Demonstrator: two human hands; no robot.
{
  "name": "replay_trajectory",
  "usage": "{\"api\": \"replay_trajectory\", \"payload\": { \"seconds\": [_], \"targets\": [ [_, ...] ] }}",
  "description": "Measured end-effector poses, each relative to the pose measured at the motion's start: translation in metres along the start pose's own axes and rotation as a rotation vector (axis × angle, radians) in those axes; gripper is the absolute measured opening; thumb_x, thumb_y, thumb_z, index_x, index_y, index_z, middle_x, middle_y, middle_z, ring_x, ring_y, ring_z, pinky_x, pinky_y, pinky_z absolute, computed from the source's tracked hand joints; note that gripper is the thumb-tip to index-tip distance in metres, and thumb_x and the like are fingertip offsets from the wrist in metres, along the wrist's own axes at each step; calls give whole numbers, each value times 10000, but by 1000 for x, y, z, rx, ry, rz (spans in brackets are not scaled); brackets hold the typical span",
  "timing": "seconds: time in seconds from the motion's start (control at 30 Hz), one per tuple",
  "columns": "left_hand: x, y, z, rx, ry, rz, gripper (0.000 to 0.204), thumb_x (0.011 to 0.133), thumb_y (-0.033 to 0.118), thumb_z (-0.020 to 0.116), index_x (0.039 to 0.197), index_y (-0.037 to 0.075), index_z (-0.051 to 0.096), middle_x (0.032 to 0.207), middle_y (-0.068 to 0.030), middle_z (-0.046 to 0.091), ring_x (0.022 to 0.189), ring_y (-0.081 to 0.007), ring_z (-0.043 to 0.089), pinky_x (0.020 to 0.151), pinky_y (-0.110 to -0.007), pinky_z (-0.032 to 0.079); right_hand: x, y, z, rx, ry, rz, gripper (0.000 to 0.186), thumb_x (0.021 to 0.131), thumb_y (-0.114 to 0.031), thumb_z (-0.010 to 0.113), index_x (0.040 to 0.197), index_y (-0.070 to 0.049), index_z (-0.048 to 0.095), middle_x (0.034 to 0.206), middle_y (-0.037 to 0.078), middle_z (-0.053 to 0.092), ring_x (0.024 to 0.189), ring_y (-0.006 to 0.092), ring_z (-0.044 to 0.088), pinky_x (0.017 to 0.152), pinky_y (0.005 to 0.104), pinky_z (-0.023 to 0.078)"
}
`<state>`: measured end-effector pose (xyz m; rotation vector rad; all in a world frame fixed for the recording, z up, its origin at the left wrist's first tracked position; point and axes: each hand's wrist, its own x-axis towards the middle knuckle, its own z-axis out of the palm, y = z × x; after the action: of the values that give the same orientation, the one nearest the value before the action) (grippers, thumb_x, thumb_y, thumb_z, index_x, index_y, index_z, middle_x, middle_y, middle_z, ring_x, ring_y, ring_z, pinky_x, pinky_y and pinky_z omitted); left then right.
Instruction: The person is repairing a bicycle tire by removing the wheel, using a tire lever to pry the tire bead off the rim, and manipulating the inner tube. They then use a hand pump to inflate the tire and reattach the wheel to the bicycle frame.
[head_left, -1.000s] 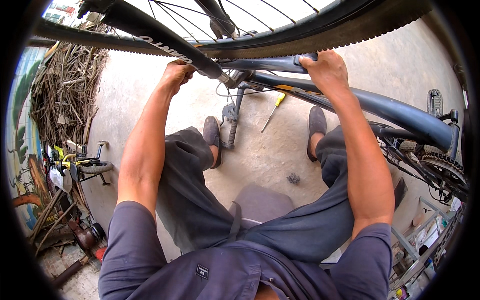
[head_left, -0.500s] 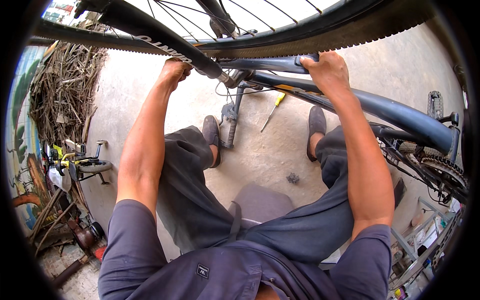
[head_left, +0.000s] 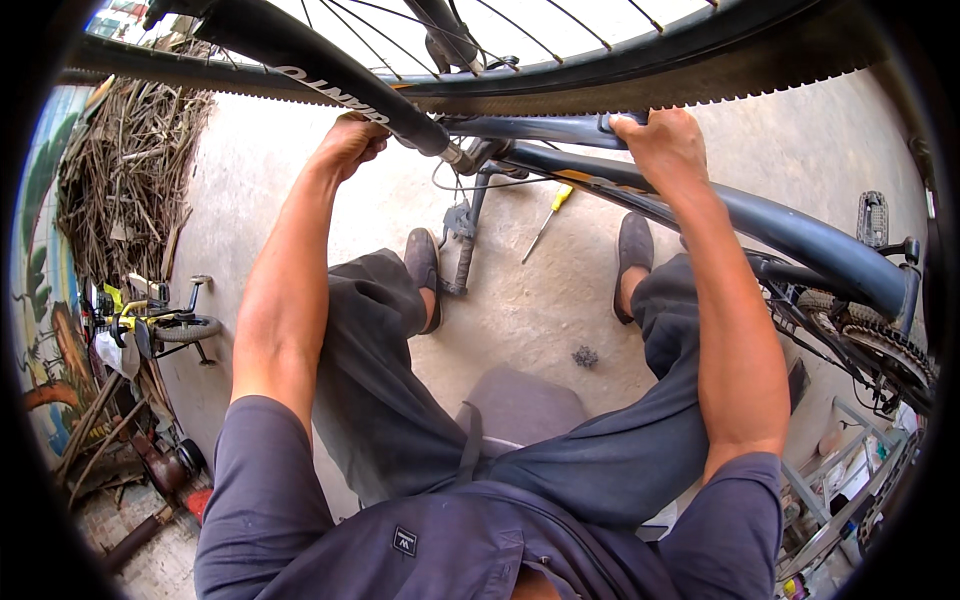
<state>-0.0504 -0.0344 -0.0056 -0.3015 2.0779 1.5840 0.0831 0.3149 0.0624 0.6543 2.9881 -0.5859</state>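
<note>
A bicycle stands upside down before me, its front wheel's black tire (head_left: 600, 85) crossing the top of the view. Beside the black fork leg (head_left: 330, 95), my left hand (head_left: 350, 142) is closed with curled fingers; what it grips, if anything, is hidden behind the fork. My right hand (head_left: 668, 145) is closed round the end of a thick dark blue tube (head_left: 540, 130), just under the tire. The dark blue frame (head_left: 800, 235) slants off to the right. Below the fork, a handlebar grip (head_left: 464, 265) reaches down to the floor.
A screwdriver with a yellow handle (head_left: 562, 197) lies on the concrete floor between my feet. Piled sticks (head_left: 125, 180) and a small yellow bike (head_left: 150, 322) are at left. A pedal (head_left: 873, 218), the rear chainrings and a metal frame (head_left: 825, 490) are at right.
The wheel's spokes and tire have shifted slightly to the right. My right hand has moved a little right and nearer to me; my left hand stays almost where it was.
</note>
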Motion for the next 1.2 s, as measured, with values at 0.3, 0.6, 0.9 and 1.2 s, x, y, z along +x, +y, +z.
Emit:
{"api": "replay_trajectory", "payload": {
  "seconds": [0.3, 0.6, 0.9, 1.2],
  "targets": [
    [8, 0, -1, 105, 99, 95, 88, 741, -6, 619, 747, 67, 570, 632, -2, 519, 510, -80, 437, 424, -203, 292, -1, 0, 0, 1, 11, -20, 395, 753, -364, 706, 784, 29, 689, 806, 205, 667, 815, 344, 652, 757, 412, 510],
    [0, 0, -5, -56, -77, -17, 75, 791, 47, 639, 806, 84, 575, 666, 8, 548, 533, -66, 467, 440, -197, 327, 0, -1, -2, -37, -1, -17, 410, 757, -379, 695, 795, 29, 706, 792, 201, 669, 800, 332, 653, 754, 399, 512],
    [-3, 6, -3, 65, -49, 19, 66, 781, 53, 641, 767, 82, 583, 643, 24, 519, 515, -62, 427, 436, -198, 291, 5, 4, 5, -29, 20, -48, 355, 757, -340, 698, 867, -3, 707, 836, 194, 675, 835, 339, 648, 763, 404, 509],
    [2, 5, 1, 108, 16, 48, 109, 752, 45, 633, 694, 91, 554, 600, 26, 490, 505, -61, 381, 421, -223, 250, 17, 23, 23, -112, 140, -269, 188, 768, -244, 692, 916, -131, 722, 839, 95, 682, 807, 281, 654, 737, 372, 516]
  ]
}}
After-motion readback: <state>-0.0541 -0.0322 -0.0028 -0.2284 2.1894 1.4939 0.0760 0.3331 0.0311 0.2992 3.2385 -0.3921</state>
